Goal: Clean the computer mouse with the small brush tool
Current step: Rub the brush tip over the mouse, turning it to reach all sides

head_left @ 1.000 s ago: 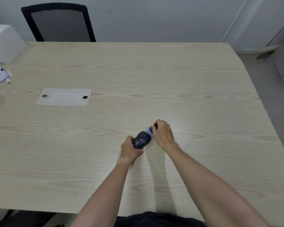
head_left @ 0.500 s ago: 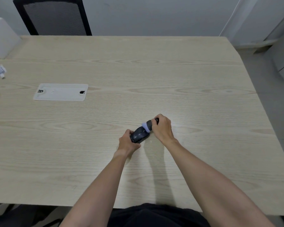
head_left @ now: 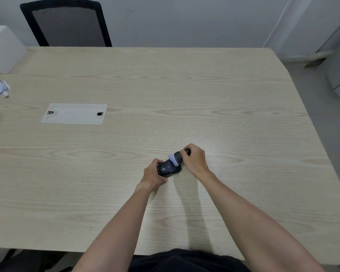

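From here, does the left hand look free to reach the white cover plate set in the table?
Probably not yet: the left hand grips the mouse. The table toward the cover plate lies bare.

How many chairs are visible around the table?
1. A black mesh-back chair stands behind the far edge of the table, toward its left side. Only its backrest shows; other chairs may be outside the view.

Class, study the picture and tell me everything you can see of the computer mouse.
The mouse is small, dark grey-black, with what looks like a smooth plastic shell. It sits near the middle of the wooden table, seemingly tipped up slightly. The left hand grips its near left end; the brush, held by the right hand, presses pale bristles on its top.
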`<state>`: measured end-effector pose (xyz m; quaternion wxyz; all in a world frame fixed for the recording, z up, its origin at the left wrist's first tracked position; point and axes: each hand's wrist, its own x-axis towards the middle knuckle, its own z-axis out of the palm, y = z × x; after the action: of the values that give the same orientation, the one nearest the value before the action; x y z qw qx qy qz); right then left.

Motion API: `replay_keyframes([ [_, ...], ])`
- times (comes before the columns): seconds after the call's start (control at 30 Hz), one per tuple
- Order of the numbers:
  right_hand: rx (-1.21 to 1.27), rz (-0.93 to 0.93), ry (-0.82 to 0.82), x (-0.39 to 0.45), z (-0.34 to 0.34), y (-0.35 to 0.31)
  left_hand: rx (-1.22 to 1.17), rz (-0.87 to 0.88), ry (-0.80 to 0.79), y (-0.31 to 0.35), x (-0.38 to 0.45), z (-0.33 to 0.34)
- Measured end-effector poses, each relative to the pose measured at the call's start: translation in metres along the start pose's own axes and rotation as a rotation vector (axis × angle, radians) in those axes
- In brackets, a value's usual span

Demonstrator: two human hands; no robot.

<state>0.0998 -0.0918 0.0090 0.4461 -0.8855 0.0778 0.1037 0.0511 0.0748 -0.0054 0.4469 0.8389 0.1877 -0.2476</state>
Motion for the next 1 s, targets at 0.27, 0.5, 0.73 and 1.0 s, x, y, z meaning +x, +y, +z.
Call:
replay_keyframes([
  [0.27, 0.011, 0.042, 0.087, -0.008, -0.001, 0.011, -0.013, -0.006, 0.013, 0.0, 0.0, 0.001],
  [0.5, -0.107, 0.056, 0.12, -0.016, -0.003, 0.014, -0.038, 0.007, 0.035, -0.001, -0.002, 0.001],
  [0.73, -0.018, 0.115, 0.065, -0.021, -0.001, 0.014, -0.054, 0.004, 0.051, -0.002, -0.003, 0.002],
  [1.0, 0.066, 0.08, 0.068, -0.036, -0.001, 0.015, -0.086, -0.004, 0.066, -0.005, -0.002, 0.005],
])
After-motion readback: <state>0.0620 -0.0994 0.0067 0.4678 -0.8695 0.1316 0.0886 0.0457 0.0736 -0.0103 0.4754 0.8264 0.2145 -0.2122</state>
